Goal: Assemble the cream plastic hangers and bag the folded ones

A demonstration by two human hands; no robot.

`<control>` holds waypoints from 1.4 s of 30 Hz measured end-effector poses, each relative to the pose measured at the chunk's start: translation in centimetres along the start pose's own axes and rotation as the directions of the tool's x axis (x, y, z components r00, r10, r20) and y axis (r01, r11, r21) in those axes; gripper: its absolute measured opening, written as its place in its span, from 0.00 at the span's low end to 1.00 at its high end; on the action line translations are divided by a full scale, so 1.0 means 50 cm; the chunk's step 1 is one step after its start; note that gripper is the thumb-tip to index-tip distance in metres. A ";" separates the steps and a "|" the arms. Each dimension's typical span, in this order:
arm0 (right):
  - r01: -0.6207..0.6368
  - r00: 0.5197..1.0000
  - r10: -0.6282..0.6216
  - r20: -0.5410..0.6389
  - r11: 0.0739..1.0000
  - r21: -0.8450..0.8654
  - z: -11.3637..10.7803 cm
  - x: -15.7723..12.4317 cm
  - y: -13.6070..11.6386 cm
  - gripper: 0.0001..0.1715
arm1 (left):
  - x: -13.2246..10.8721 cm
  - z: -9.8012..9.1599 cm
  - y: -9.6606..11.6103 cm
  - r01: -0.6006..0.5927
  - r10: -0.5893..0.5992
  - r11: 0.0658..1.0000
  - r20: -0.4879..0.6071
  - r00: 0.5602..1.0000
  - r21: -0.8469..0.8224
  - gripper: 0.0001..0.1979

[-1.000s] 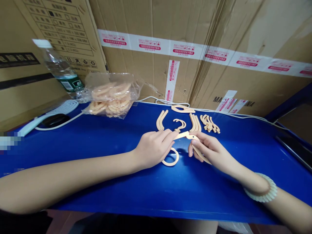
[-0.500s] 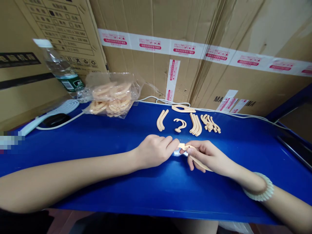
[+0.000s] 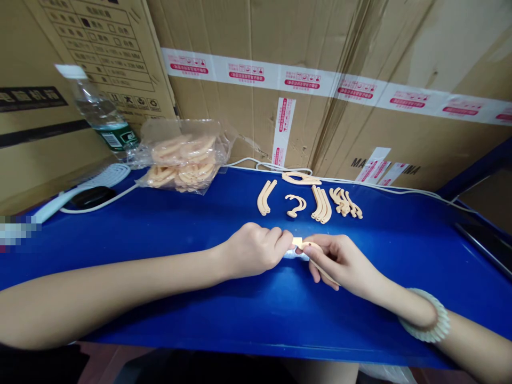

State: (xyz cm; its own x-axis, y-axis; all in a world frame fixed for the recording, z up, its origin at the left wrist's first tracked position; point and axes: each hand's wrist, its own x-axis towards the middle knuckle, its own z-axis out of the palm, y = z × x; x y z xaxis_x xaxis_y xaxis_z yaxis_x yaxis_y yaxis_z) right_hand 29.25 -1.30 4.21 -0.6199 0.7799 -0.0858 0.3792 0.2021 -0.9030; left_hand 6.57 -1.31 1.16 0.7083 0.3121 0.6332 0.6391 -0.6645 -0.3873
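Workpiece (image 3: 297,241), beige, between left hand (image 3: 259,249) and right hand (image 3: 344,260), gripped by both.

A held part (image 3: 297,241) is barring the gap between the left hand (image 3: 260,248) and the right hand (image 3: 340,256); nearer the body, the worktop (image 3: 256,320) is lying bare, leaving broad passage between the forearms; beyond the hands, paired strips (image 3: 263,200), a hooked piece (image 3: 303,204), grouped strips (image 3: 321,204) and small pieces (image 3: 343,205) are forming a broken row; a lane is opening left of it, before the bag (image 3: 182,160); cardboard (image 3: 240,122) is walling the back.
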 end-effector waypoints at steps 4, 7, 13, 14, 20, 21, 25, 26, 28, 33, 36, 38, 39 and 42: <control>0.176 0.979 -0.198 -0.055 0.948 -0.266 -0.001 -0.007 0.004 0.21 | -0.004 0.009 -0.004 0.060 -0.057 0.994 0.041 0.998 -0.094 0.15; 0.340 0.910 -0.411 -0.057 0.816 -0.468 -0.004 -0.012 0.001 0.18 | -0.005 0.013 -0.010 0.205 -0.178 0.946 0.127 0.976 -0.251 0.19; 0.233 0.933 -0.288 -0.217 0.941 -0.247 -0.047 -0.004 -0.020 0.17 | 0.015 -0.006 -0.012 0.605 -0.450 0.485 0.414 0.792 -0.631 0.18; 0.215 0.925 -0.269 -0.269 0.952 -0.217 -0.063 0.000 -0.022 0.17 | 0.017 -0.006 -0.011 0.663 -0.481 0.346 0.482 0.733 -0.663 0.18; 0.215 0.655 -0.455 -0.603 0.878 -0.429 -0.185 0.016 -0.002 0.14 | 0.016 0.017 -0.012 0.638 -0.490 -0.370 0.725 0.483 -0.676 0.18; 0.206 0.615 -0.510 -0.601 0.840 -0.502 -0.203 0.018 0.005 0.13 | 0.015 0.019 -0.014 0.603 -0.494 -0.413 0.724 0.482 -0.683 0.18; 0.128 0.618 -0.659 -0.429 0.623 -0.772 -0.253 0.030 0.044 0.12 | 0.017 0.017 -0.016 0.528 -0.524 -0.460 0.698 0.489 -0.714 0.18; 0.110 0.647 -0.666 -0.372 0.564 -0.819 -0.261 0.034 0.056 0.12 | 0.018 0.015 -0.016 0.524 -0.533 -0.457 0.693 0.486 -0.719 0.18; 0.091 0.711 -0.648 -0.274 0.471 -0.877 -0.274 0.042 0.082 0.14 | 0.019 0.011 -0.015 0.520 -0.553 -0.445 0.681 0.481 -0.729 0.18; 0.030 0.817 -0.546 -0.184 0.358 -0.933 -0.291 0.053 0.129 0.18 | 0.019 0.009 -0.014 0.517 -0.592 -0.418 0.656 0.469 -0.747 0.17; -0.001 0.852 -0.498 -0.162 0.307 -0.952 -0.295 0.055 0.141 0.20 | 0.019 0.008 -0.014 0.506 -0.602 -0.422 0.649 0.464 -0.753 0.18; -0.011 0.870 -0.470 -0.149 0.283 -0.959 -0.298 0.056 0.145 0.21 | 0.019 0.007 -0.014 0.497 -0.606 -0.433 0.651 0.458 -0.752 0.18; -0.014 0.877 -0.458 -0.143 0.274 -0.962 -0.299 0.056 0.147 0.22 | 0.020 0.006 -0.014 0.491 -0.608 -0.441 0.652 0.453 -0.751 0.18; -0.016 0.880 -0.455 -0.137 0.258 -0.966 -0.293 0.055 0.140 0.24 | 0.019 0.005 -0.014 0.467 -0.620 -0.466 0.654 0.433 -0.751 0.19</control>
State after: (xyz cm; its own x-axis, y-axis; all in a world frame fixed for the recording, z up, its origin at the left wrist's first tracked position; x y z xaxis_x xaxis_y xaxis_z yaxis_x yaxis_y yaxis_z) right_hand 40.24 10.94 3.83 -0.6241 0.6752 0.3933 0.7717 0.6116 0.1746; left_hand 6.88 -0.38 1.88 0.1072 0.9913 0.0758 -0.1923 -0.0542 0.9798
